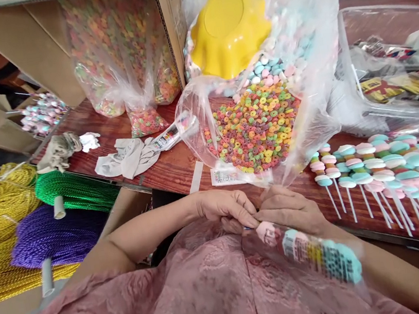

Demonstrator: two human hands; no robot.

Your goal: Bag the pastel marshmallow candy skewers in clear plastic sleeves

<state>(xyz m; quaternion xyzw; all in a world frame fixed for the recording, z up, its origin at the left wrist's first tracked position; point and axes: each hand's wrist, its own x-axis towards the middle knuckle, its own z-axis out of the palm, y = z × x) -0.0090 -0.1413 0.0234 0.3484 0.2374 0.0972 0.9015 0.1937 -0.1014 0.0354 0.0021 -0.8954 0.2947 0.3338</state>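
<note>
A marshmallow candy skewer [312, 254] in a clear printed wrapper lies slanted in front of my body, pink and blue pieces showing through. My left hand [228, 209] pinches its near-centre end between thumb and fingers. At that same end, the closed fingers of my right hand [290, 208] also grip the wrapper, and the wrapped part runs below my right wrist. What exactly sits between the fingertips is hidden. Just beyond both hands is an open plastic bag of colourful candy rings [256, 129]. Unwrapped marshmallow skewers [385, 163] are piled to the right, their white sticks pointing toward me.
A yellow scalloped bowl [230, 29] rests upside down on bagged marshmallows [293, 31]. Large bags of candy rings [118, 40] stand by a cardboard box [171, 22]. White gloves [127, 155] lie on the table [165, 176]. Twisted cord bundles [56, 230] fill the left; a clear bin [388, 12] stands right.
</note>
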